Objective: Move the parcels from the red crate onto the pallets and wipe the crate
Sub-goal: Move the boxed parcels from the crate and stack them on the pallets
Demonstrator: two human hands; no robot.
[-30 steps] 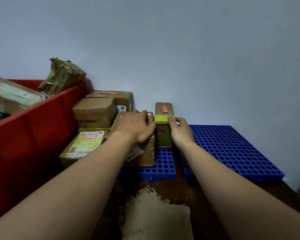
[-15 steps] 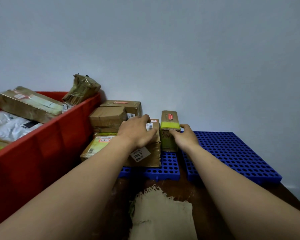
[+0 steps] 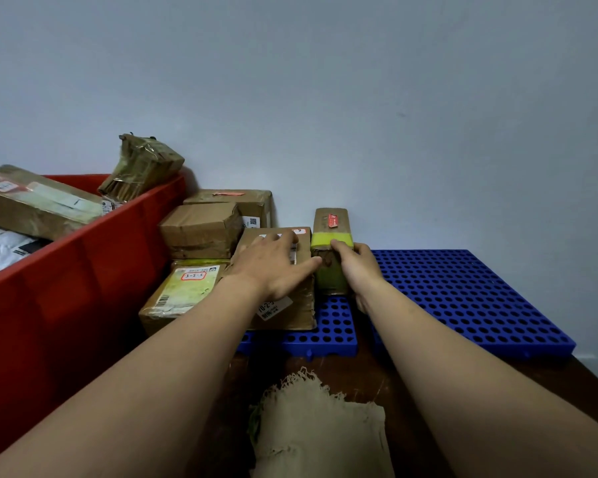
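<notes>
The red crate (image 3: pixel 83 270) stands at the left with several parcels inside, among them a long brown box (image 3: pixel 32 201) and a taped bundle (image 3: pixel 142 167) leaning on its rim. Several brown parcels sit stacked on the left blue pallet (image 3: pixel 325 336). My left hand (image 3: pixel 273 263) lies flat on a flat cardboard parcel (image 3: pixel 290 312). My right hand (image 3: pixel 354 267) grips a narrow parcel with a yellow-green band (image 3: pixel 330 236), standing on the pallet beside the flat one.
A second blue pallet (image 3: pixel 463 298) lies bare at the right, by the wall. A beige cloth (image 3: pixel 318 429) rests on the dark wooden table at the front. The grey wall runs right behind the parcels.
The view has shifted, bringing more of the crate into sight. My left hand's fingers have spread flatter on the flat parcel. My right hand stays on the narrow parcel.
</notes>
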